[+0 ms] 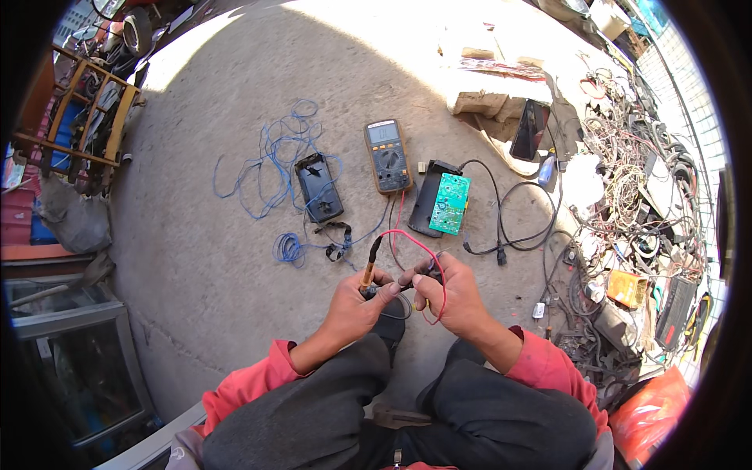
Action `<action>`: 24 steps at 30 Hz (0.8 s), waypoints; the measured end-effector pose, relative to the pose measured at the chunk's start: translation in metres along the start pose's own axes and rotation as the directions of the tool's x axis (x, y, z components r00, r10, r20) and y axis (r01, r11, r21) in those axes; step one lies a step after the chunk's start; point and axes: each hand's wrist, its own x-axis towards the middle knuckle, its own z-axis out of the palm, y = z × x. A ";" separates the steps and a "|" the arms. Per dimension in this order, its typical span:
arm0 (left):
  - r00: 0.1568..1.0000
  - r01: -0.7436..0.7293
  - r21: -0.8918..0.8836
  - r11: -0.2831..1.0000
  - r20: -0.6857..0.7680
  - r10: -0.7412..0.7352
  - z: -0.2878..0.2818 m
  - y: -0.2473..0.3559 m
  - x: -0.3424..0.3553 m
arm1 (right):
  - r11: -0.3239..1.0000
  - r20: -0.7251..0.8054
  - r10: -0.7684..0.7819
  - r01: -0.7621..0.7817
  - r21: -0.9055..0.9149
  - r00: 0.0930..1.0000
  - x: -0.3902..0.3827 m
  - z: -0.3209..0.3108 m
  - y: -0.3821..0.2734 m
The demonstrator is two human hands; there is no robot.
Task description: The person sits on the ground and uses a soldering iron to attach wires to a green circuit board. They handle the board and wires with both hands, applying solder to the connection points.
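Observation:
My left hand (359, 307) is closed around a test probe (368, 272) with a tan handle and black tape at its upper end. From that end a red lead (423, 244) arcs over to my right hand (453, 296). The right fingers are pinched on a small dark piece, too hidden to name, and the two hands nearly meet. Beyond them lies a multimeter (386, 159) with its leads running toward me. To its right, a green circuit board (450, 205) rests on a black case half (424, 205). Another black case half (321, 188) lies to the left.
Tangled blue wire (262, 176) spreads around the left case half. A black power cord (501, 227) curls right of the board. A blue-handled screwdriver (546, 170) and a phone (529, 130) lie farther right. Heaped cables (619, 157) line the right side; a glass-panelled frame (86, 352) stands left.

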 end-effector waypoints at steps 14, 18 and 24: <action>0.993 -0.113 0.251 0.961 0.010 0.114 0.005 -0.019 0.000 | 0.955 0.070 -0.248 0.256 -0.151 0.966 -0.005 0.006 -0.012; 1.000 -0.024 0.368 0.929 0.007 0.024 0.005 -0.013 0.000 | 0.867 0.077 -0.442 0.447 -0.218 0.894 0.002 0.005 -0.003; 0.994 -0.048 0.469 0.882 0.109 -0.004 0.003 -0.012 0.000 | 0.923 0.080 -0.373 0.379 -0.072 0.924 0.003 0.000 0.006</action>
